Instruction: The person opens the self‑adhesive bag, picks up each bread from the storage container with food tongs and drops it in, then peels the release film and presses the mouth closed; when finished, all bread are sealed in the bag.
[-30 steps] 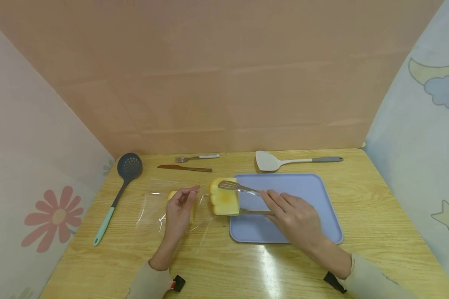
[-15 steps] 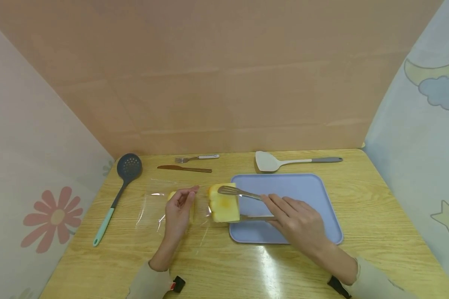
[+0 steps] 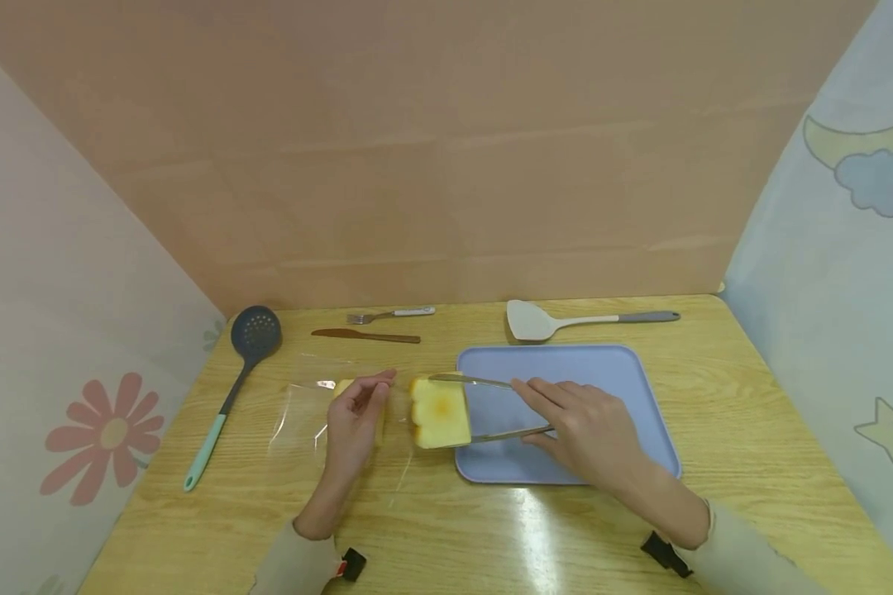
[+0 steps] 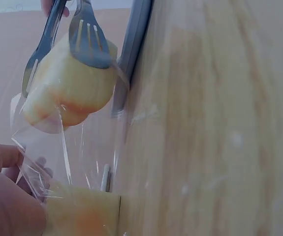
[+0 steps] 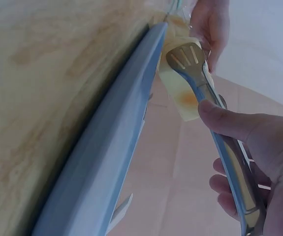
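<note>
My right hand (image 3: 591, 430) holds metal tongs (image 3: 484, 382), thumb on one arm and fingers round the other. The tongs grip a bread slice (image 3: 441, 413) by opposite edges, beside the blue tray's left edge. Between finger and thumb, my left hand (image 3: 353, 421) pinches the edge of a clear plastic bag (image 4: 67, 157). A second bread slice (image 4: 87, 216) lies in the bag, partly hidden behind the left hand in the head view. In the left wrist view, clear film overlaps the crust end of the gripped slice; whether that end is inside the bag I cannot tell.
The blue tray (image 3: 595, 372) lies under the right hand. Behind it is a white spatula (image 3: 536, 321). A fork (image 3: 387, 315) and a brown knife (image 3: 365, 335) lie at the back, with a slotted skimmer (image 3: 256, 330) at left. Walls enclose the back and sides.
The tongs and their bread slice have shifted slightly left and nearer to me, and the slice has turned a little. My left hand has stayed in place on the bag.
</note>
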Tool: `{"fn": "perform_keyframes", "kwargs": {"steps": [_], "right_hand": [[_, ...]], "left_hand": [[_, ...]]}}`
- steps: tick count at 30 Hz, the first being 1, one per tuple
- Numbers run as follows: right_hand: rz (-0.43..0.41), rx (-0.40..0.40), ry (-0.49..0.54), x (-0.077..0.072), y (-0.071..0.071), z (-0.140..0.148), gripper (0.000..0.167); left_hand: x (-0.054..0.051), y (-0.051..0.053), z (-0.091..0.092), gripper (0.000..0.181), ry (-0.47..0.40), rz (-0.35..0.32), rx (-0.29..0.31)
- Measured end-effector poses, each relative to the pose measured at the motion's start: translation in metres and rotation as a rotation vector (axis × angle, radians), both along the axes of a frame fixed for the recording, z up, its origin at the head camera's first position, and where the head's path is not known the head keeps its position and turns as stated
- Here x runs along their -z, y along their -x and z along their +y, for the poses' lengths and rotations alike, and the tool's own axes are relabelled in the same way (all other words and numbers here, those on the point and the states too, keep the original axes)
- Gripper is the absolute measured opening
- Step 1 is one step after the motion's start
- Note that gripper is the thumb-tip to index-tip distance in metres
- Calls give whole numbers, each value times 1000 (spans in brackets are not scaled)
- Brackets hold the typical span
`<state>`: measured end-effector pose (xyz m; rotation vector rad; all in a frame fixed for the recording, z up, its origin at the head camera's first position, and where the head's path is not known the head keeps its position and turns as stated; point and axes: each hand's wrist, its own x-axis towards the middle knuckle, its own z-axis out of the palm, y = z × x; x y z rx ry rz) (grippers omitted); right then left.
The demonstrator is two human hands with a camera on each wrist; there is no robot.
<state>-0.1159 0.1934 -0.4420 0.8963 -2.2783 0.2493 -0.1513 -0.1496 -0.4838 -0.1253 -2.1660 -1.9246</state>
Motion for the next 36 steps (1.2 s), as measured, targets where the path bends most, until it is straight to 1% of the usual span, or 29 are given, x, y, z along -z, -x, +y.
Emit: {"fn": "perform_keyframes", "kwargs": {"steps": [2, 4, 8, 11, 13, 15, 17, 22, 27, 30, 32, 34, 36], "right_hand": [[-19, 5, 1, -1, 3, 0, 91], [-17, -1, -8, -1, 5, 0, 90], [42, -29, -29, 2, 5, -3, 90], [93, -51, -30, 2, 3, -5, 92], [110, -60, -30, 2, 2, -5, 92], [102, -59, -40, 1, 1, -5, 93], [70, -43, -58, -2, 0, -5, 92], [-46, 7, -115, -10, 1, -5, 88], [-111, 56, -170, -16, 0, -8, 86], [-122, 68, -183, -16, -1, -9, 86], [-129, 74, -182, -15, -3, -10, 86], [-138, 82, -177, -14, -4, -10, 85], [-152, 90, -167, -12, -6, -11, 85]], "left_hand": [[0, 1, -1, 22, 20, -7, 6], [1, 1, -2, 24, 37, -6, 7], [1, 1, -2, 26, 52, 10, -9], [1, 1, -1, 25, 48, 12, -23], [0, 0, 0, 23, 42, 7, -26], [-1, 0, 1, 20, 45, 4, -25], [-3, 0, 1, 18, 67, 4, -16], [-7, 0, 0, 20, 168, 37, 13], [-9, 0, -3, 18, 257, 110, 34], [-13, 4, -5, 17, 369, 184, 35], [-17, 8, -6, 18, 456, 209, 49], [-22, 11, -7, 18, 539, 198, 79], [-27, 14, -8, 15, 601, 155, 120]]}}
